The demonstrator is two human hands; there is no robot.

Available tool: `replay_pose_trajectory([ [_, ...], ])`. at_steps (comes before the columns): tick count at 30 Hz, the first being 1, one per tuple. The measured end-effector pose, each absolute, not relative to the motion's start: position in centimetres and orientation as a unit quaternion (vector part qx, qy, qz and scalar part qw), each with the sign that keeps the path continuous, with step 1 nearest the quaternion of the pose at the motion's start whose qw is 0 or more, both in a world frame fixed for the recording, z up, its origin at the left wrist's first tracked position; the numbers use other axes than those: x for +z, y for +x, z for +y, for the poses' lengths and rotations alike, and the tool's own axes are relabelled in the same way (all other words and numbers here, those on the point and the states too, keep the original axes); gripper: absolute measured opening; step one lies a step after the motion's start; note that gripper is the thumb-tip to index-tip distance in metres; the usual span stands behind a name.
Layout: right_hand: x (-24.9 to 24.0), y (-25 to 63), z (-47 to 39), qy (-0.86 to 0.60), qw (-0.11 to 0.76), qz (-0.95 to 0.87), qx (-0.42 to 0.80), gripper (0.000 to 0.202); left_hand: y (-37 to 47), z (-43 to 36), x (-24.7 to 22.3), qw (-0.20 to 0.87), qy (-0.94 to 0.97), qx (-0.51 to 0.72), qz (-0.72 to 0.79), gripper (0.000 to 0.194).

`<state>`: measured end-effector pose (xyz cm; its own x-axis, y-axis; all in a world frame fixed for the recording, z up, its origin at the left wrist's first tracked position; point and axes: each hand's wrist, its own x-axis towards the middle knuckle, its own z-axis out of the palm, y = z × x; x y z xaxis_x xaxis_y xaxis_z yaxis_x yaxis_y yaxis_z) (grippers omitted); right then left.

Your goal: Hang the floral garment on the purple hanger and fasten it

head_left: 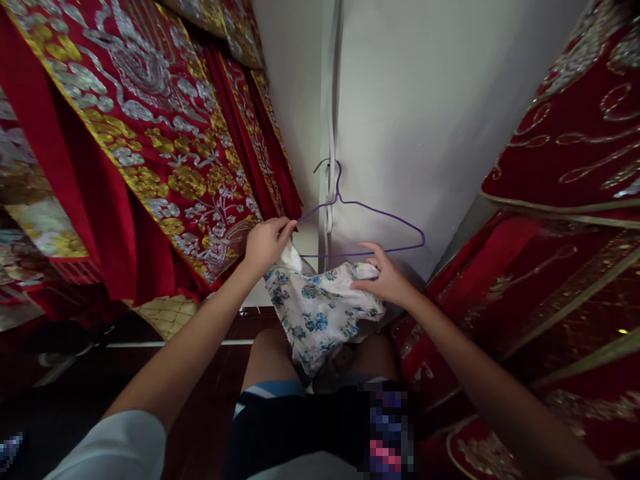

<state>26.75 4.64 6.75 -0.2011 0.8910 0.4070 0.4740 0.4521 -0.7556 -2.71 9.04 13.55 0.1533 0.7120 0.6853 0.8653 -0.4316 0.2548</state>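
Note:
A purple wire hanger point(383, 210) is upright in front of the pale wall, its hook at the top. My left hand point(270, 245) is closed around the hanger's left end, with a white strap of a garment just below the fingers. The garment, a white top with blue flowers point(317, 313), droops below the hanger's bottom bar. My right hand point(383, 277) grips the top's right shoulder between thumb and fingers, and its index finger reaches up by the bar. The hanger's right end is bare. My left fingers hide its left end.
Red cloths with gold and silver embroidery point(175, 147) hang at the left. More red embroidered cloth point(565, 153) fills the right side. A white cable or cord point(330, 100) runs down the wall point(425, 80) behind the hanger. My legs point(273, 357) are below the top.

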Motion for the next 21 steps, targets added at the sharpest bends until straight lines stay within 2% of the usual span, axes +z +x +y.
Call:
replay_pose_trajectory([
  [1, 6.9, 27.6, 4.2, -0.475, 0.423, -0.744, 0.206, 0.095, -3.2, 9.2, 13.6, 0.111, -0.764, -0.371, -0.515, 0.043],
  [3, 7.1, 29.5, 4.1, -0.491, 0.435, -0.741, 0.146, 0.104, -4.1, 9.3, 13.8, 0.132, -0.778, -0.352, -0.504, 0.045],
  [6, 7.8, 32.1, 6.2, -0.503, 0.508, -0.693, 0.092, 0.1, -4.4, 9.2, 14.2, 0.152, -0.789, -0.341, -0.488, 0.043],
  [8, 8.4, 33.5, 8.4, -0.515, 0.517, -0.679, 0.088, 0.086, -4.2, 9.1, 14.3, 0.156, -0.792, -0.335, -0.487, 0.043],
  [11, 9.6, 34.8, 11.0, -0.517, 0.489, -0.689, 0.139, 0.045, -4.0, 9.1, 14.6, 0.165, -0.776, -0.33, -0.512, 0.042],
  [13, 10.5, 35.3, 11.3, -0.506, 0.498, -0.679, 0.186, 0.033, -4.1, 9.2, 14.8, 0.164, -0.756, -0.34, -0.534, 0.04],
  [18, 11.6, 34.8, 8.7, -0.464, 0.48, -0.624, 0.407, 0.052, -5.0, 10.3, 14.5, 0.116, -0.727, -0.459, -0.497, 0.029],
  [21, 10.7, 33.0, 7.8, -0.448, 0.493, -0.598, 0.446, 0.051, -5.3, 10.9, 13.5, 0.046, -0.716, -0.487, -0.498, 0.034],
])
